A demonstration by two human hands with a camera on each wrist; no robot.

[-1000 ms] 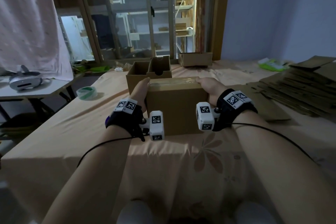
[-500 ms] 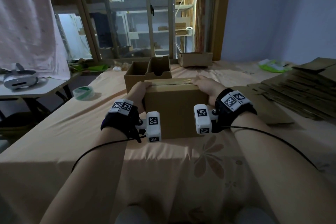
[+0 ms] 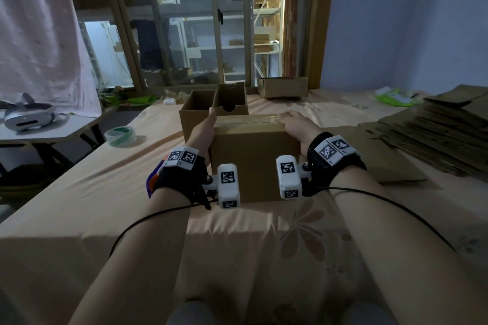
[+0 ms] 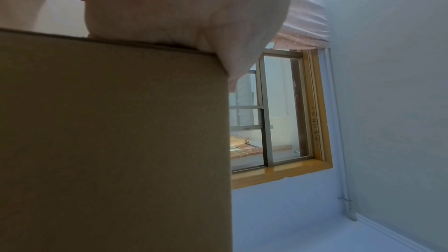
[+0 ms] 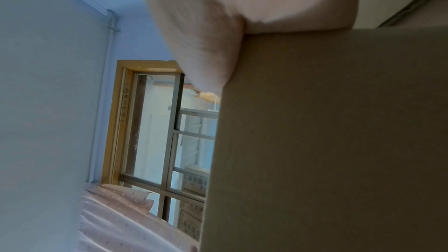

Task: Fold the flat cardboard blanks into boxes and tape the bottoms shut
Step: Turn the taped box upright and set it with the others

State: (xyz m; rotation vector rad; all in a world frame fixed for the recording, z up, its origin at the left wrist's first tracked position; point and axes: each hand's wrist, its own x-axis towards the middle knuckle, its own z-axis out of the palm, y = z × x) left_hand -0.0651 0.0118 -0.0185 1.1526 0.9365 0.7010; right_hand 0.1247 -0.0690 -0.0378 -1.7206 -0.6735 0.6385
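Observation:
A folded cardboard box (image 3: 253,158) stands on the cloth-covered table right in front of me, with a strip of clear tape (image 3: 248,119) along its top seam. My left hand (image 3: 204,129) lies flat against the box's left side, thumb up by the top edge. My right hand (image 3: 295,124) rests over the top right edge, fingers lying on the top near the tape's end. The box sits clamped between the two palms. In the wrist views only the left palm (image 4: 184,7) and the right palm (image 5: 218,26) show against the box's edges; the fingertips are hidden.
Open boxes (image 3: 211,105) stand just behind the taped one, and another box (image 3: 282,87) sits farther back. A roll of tape (image 3: 118,136) lies to the left. A stack of flat blanks (image 3: 435,134) fills the right. A headset (image 3: 26,117) rests on a side table.
Both hands stay pressed on the same box. The box sits slightly lower in the view, and the right hand's fingers have shifted a little along the top edge.

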